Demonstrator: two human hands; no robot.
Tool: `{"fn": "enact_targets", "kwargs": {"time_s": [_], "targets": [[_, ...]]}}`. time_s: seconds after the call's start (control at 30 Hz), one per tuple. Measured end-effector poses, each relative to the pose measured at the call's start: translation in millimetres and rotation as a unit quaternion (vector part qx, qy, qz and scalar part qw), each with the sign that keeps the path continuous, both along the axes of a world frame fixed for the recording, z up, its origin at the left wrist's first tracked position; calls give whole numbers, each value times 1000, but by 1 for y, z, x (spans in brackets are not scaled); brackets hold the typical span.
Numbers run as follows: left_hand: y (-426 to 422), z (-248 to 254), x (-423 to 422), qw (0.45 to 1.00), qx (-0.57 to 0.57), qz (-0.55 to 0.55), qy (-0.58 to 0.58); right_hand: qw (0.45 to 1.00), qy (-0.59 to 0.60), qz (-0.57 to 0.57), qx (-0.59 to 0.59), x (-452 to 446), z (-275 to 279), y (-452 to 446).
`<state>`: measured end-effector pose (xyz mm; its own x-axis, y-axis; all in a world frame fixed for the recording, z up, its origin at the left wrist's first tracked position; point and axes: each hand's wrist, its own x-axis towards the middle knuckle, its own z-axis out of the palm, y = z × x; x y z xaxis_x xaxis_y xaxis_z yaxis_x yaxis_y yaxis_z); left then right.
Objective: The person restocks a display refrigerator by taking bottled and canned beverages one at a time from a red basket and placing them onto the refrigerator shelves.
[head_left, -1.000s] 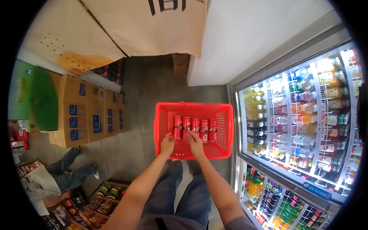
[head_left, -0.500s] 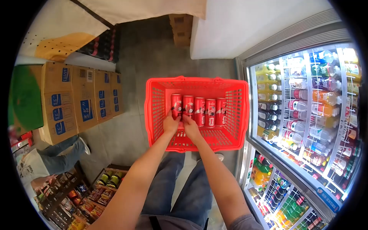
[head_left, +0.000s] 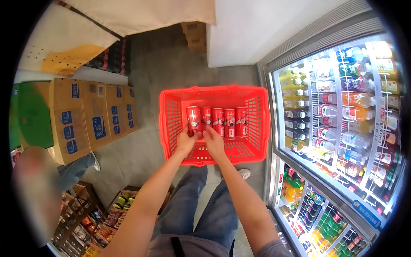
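A red shopping basket [head_left: 167, 92] stands in front of me, with several slim red drink cans upright in a row inside it. My left hand [head_left: 186, 141] reaches into the basket and is closed around the lower part of the leftmost can [head_left: 194, 116]. Beside it, my right hand [head_left: 213, 142] has its fingers curled at the lower part of the second can [head_left: 206, 115]. The thumbs come close together between these two cans. The other red cans [head_left: 230, 122] stand to the right, apart from my hands. My fingertips are partly hidden behind the cans.
A lit drinks fridge [head_left: 280, 147] full of bottles lines the right side. Stacked cardboard boxes [head_left: 98, 111] stand at the left. Snack crates [head_left: 92, 218] sit at lower left, near another person's leg [head_left: 77, 171]. A white wall [head_left: 244, 38] juts out ahead.
The leftmost can looks larger and shows a different part of its print. The basket and my hands sit slightly further left in view. The other person appears nearer, blurred at the left edge.
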<state>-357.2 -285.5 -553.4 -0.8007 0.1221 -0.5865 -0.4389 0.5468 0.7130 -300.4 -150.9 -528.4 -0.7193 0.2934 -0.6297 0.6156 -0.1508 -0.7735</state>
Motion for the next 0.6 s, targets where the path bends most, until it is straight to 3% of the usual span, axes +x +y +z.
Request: {"fn": "enact_targets", "kwargs": {"time_s": [0.13,0.23,0.27,0.43,0.6], "targets": [[9,66,15,995,94,-25,8,996,56,-72,-20,-1,49,14],[21,124,21,994,72,-73,30,989,86,-97,-69,4,96,27],[29,157,20,992,112,-64,13,986,103,-109,-75,7,113,30],[50,229,33,976,178,-110,57,968,166,-147,-117,35,198,52],[73,278,50,947,256,-182,65,961,200,-182,-65,73,265,80]]}}
